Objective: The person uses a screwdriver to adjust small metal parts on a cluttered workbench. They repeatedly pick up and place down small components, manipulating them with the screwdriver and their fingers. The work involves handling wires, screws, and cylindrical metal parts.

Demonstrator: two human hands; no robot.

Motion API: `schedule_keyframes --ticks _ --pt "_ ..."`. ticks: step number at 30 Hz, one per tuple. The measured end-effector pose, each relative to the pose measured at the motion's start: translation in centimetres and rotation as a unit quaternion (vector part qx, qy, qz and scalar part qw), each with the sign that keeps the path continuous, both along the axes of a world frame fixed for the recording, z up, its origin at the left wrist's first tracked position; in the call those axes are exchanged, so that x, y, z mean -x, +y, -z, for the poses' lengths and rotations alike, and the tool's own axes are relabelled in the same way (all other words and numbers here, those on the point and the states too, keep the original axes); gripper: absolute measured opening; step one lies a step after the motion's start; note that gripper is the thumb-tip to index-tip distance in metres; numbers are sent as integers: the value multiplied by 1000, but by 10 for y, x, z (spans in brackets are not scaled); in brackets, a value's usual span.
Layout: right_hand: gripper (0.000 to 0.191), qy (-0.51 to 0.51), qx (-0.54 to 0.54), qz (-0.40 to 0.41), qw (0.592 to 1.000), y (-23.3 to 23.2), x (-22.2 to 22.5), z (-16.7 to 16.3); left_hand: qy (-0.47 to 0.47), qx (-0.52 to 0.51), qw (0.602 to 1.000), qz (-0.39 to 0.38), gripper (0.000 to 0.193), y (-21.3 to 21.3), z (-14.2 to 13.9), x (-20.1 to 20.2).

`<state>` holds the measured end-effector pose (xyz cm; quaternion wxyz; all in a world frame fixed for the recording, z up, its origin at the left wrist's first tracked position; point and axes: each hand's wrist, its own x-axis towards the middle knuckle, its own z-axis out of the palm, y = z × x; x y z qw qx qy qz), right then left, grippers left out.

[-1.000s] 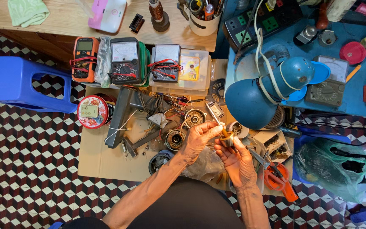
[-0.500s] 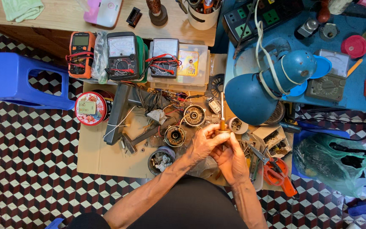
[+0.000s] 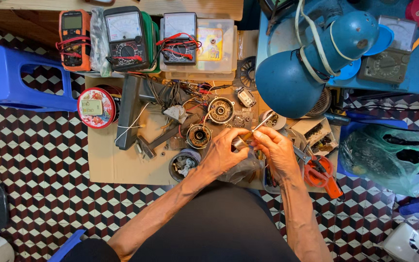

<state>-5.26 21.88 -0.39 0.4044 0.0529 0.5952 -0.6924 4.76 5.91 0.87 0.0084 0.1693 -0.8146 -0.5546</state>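
A small metal part [image 3: 240, 142] sits pinched in the fingers of the left hand [image 3: 223, 156], above a cardboard sheet [image 3: 117, 162] on the checkered floor [image 3: 35, 160]. The right hand [image 3: 277, 151] has its grip closed on a thin screwdriver [image 3: 259, 123], whose shaft slants up to the right; 0.5 s ago it stood nearly upright. 2 round motor parts [image 3: 220, 110] lie just beyond, near a blue lamp [image 3: 311, 63]. Orange pliers [image 3: 318, 173] rest right of the right hand.
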Motion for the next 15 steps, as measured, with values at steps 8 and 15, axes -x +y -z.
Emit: schedule_keyframes --ticks 8,15 --pt "24 -11 13 1 1000 9 0 10 16 2 1000 25 47 2 -3 3" --pt "25 -4 39 -2 999 13 0 20 26 -3 999 19 46 5 -3 5"
